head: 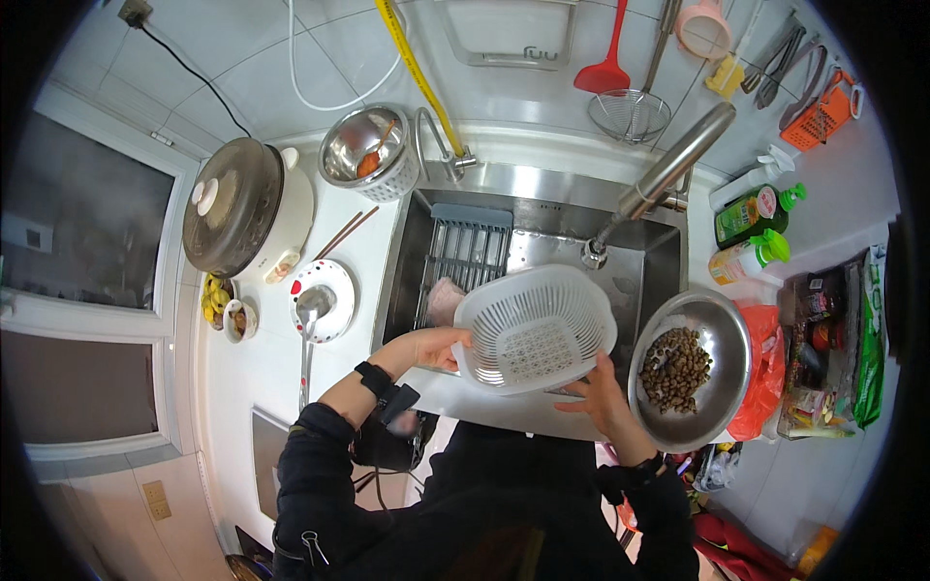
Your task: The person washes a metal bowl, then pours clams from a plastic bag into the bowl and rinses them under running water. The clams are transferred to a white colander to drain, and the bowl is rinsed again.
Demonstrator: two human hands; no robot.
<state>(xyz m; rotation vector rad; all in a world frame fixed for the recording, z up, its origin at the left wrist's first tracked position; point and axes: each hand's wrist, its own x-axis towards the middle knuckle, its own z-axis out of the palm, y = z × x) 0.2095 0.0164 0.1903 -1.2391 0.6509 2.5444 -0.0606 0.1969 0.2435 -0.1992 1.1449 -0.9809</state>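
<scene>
A white plastic draining basket with a slotted bottom is tilted over the front of the steel sink. My left hand grips its left end at the rim. At the basket's lower right edge is my right hand, fingers spread and one fingertip against the rim. To the right of that hand stands a steel bowl holding a heap of small brown snails or shellfish. Behind the basket, a pink cloth lies near the grey drying rack inside the sink.
A pull-down faucet reaches over the sink. Left on the counter are a lidded electric cooker, chopsticks, a dotted plate with a ladle, and a metal bowl. Soap bottles and a red plastic bag sit right.
</scene>
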